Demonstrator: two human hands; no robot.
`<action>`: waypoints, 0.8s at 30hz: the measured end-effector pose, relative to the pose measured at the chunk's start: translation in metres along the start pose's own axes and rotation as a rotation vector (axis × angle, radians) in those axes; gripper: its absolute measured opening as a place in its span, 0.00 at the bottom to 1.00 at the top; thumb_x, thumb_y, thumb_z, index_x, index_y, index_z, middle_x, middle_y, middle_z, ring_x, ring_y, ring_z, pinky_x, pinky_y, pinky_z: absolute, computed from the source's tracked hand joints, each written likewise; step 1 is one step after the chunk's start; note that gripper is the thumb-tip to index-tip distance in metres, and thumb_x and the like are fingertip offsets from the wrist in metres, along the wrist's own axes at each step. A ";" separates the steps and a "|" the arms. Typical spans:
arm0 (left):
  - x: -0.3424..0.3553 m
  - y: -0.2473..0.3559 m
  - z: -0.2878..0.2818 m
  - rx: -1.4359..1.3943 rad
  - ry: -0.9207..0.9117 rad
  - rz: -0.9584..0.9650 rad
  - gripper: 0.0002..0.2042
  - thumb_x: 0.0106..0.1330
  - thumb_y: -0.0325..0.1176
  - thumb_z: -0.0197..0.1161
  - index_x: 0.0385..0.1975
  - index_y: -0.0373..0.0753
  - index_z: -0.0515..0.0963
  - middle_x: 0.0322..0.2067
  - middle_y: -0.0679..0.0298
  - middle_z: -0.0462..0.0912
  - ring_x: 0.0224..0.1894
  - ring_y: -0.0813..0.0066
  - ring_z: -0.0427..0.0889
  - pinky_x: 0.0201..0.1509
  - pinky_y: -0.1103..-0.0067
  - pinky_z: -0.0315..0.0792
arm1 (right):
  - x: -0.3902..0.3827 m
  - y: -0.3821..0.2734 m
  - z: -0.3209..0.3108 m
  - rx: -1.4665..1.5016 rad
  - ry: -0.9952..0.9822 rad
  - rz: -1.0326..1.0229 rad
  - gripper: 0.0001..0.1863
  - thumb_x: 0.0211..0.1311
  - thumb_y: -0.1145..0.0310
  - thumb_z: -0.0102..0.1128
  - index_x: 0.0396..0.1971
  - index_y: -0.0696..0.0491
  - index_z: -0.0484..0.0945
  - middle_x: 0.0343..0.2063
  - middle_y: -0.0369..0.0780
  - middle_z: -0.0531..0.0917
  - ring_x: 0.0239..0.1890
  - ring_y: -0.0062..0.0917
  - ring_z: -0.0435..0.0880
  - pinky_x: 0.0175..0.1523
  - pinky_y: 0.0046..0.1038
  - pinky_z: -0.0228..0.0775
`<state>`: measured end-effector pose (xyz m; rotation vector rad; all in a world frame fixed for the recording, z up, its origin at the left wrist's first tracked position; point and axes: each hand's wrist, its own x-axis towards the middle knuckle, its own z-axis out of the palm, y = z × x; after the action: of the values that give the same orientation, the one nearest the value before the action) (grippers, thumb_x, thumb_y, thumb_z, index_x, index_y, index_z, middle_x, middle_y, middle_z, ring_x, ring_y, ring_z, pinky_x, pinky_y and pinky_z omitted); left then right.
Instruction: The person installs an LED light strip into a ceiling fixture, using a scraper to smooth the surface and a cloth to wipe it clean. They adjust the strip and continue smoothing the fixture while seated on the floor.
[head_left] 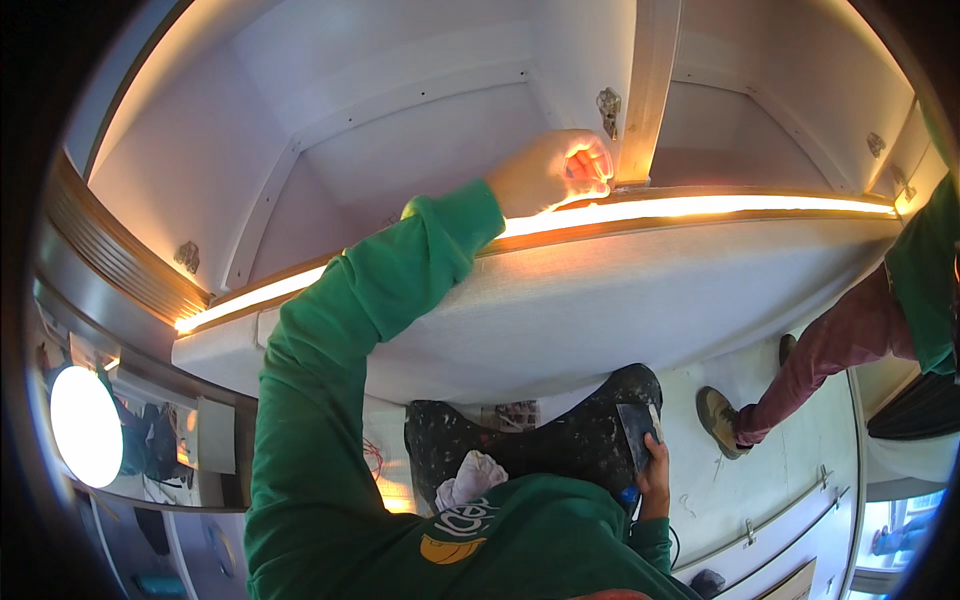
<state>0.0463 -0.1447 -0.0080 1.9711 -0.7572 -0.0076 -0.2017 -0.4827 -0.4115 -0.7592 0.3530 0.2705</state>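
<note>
My left hand (580,165) reaches up to the wooden rail with a glowing light strip (690,206) along the open cabinets. Its fingers are curled at the rail, just left of a wooden post (645,90); what they hold, if anything, is hidden. My right hand (655,470) rests low beside my dark, paint-spattered right thigh, closed on a flat dark rectangular object (635,430) with a pale edge. A pale padded panel (560,300) runs below the rail. A crumpled white cloth (470,480) lies at my lap.
A co-worker's leg (830,360) in maroon trousers and a brown shoe (718,420) are at the right. Metal hinges (608,112) sit on the cabinet walls. A bright round lamp (87,425) is at the left. White panels with fittings (770,535) lie at lower right.
</note>
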 end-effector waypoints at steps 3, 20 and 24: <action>-0.001 -0.013 -0.010 0.046 0.002 -0.097 0.06 0.69 0.32 0.70 0.36 0.38 0.80 0.35 0.67 0.83 0.39 0.79 0.81 0.50 0.78 0.78 | 0.000 0.000 -0.001 0.004 -0.032 -0.008 0.29 0.68 0.67 0.64 0.65 0.61 0.68 0.52 0.46 0.84 0.50 0.35 0.88 0.59 0.37 0.80; 0.024 -0.019 0.008 0.188 0.025 -0.324 0.11 0.69 0.37 0.70 0.40 0.33 0.87 0.31 0.64 0.86 0.31 0.79 0.79 0.34 0.78 0.73 | 0.000 -0.002 0.002 0.047 -0.014 0.010 0.26 0.67 0.68 0.65 0.62 0.60 0.72 0.49 0.47 0.86 0.48 0.35 0.88 0.58 0.37 0.81; 0.023 -0.026 0.011 0.218 0.017 -0.337 0.11 0.71 0.36 0.67 0.39 0.33 0.85 0.31 0.65 0.85 0.34 0.76 0.80 0.40 0.76 0.75 | 0.003 -0.001 0.001 0.029 -0.005 -0.003 0.26 0.67 0.68 0.65 0.62 0.61 0.72 0.49 0.47 0.86 0.48 0.35 0.88 0.59 0.38 0.80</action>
<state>0.0746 -0.1575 -0.0276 2.2844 -0.4205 -0.1141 -0.1981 -0.4822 -0.4111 -0.7305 0.3506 0.2633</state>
